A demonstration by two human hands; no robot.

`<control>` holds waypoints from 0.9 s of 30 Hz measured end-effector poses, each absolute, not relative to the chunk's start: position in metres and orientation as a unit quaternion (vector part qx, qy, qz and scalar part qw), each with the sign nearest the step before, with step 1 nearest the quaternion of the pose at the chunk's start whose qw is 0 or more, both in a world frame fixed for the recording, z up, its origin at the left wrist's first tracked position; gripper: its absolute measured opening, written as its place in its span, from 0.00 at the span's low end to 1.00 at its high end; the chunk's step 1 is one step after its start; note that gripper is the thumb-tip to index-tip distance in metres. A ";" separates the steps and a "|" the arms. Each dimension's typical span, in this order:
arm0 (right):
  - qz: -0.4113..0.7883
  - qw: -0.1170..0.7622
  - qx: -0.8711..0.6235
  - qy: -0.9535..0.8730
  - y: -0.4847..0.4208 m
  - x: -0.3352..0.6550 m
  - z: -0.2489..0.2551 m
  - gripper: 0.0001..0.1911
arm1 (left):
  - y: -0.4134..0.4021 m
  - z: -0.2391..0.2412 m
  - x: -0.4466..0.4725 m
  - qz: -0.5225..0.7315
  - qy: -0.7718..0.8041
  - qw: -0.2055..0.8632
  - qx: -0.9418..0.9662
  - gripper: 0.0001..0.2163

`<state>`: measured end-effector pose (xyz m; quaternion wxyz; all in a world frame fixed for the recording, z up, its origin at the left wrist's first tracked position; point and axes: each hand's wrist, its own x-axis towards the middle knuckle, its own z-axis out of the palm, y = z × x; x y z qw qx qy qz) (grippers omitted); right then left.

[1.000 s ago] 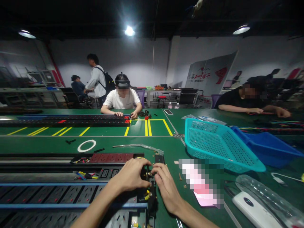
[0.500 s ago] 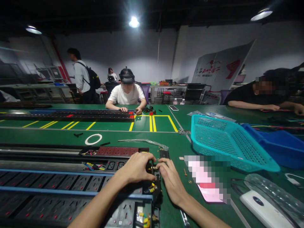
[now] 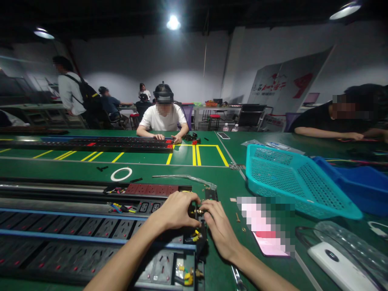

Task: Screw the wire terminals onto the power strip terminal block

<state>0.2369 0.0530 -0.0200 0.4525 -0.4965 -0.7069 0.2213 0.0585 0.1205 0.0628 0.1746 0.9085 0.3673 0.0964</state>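
Note:
Several long black power strips (image 3: 115, 228) lie side by side, their ends pointing right. My left hand (image 3: 177, 212) is curled over the end of one strip, thumb and fingers gripping its black end piece. From the right, my right hand (image 3: 220, 226) pinches a small brass bolt (image 3: 199, 211) at that end; its exact shape is partly hidden by the fingers. Just below my left thumb, wires with yellow sleeves (image 3: 195, 236) stick out at the end. More yellow-sleeved wires (image 3: 187, 278) show in the open end of the nearest strip.
A turquoise basket (image 3: 281, 202) and a blue tray (image 3: 348, 190) stand to the right. Nearer are a pink card-like item (image 3: 269, 244), a screw (image 3: 238, 217), a white device (image 3: 336, 266) and a metal tool (image 3: 238, 279). A co-worker (image 3: 163, 115) sits opposite, another at far right.
My hands stay at the same strip end, fingers barely shifted. The view has moved slightly. In the background, a person with a backpack has walked left.

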 end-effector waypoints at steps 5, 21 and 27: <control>0.221 0.454 -0.506 -0.699 0.055 0.238 -0.019 0.12 | 0.121 0.060 0.058 0.102 0.361 0.174 0.910 0.25; 0.223 0.451 -0.530 -0.683 0.060 0.238 -0.022 0.15 | 0.120 0.063 0.059 0.094 0.336 0.190 0.918 0.28; 0.220 0.460 -0.533 -0.675 0.061 0.238 -0.023 0.11 | 0.120 0.064 0.060 0.092 0.333 0.193 0.918 0.29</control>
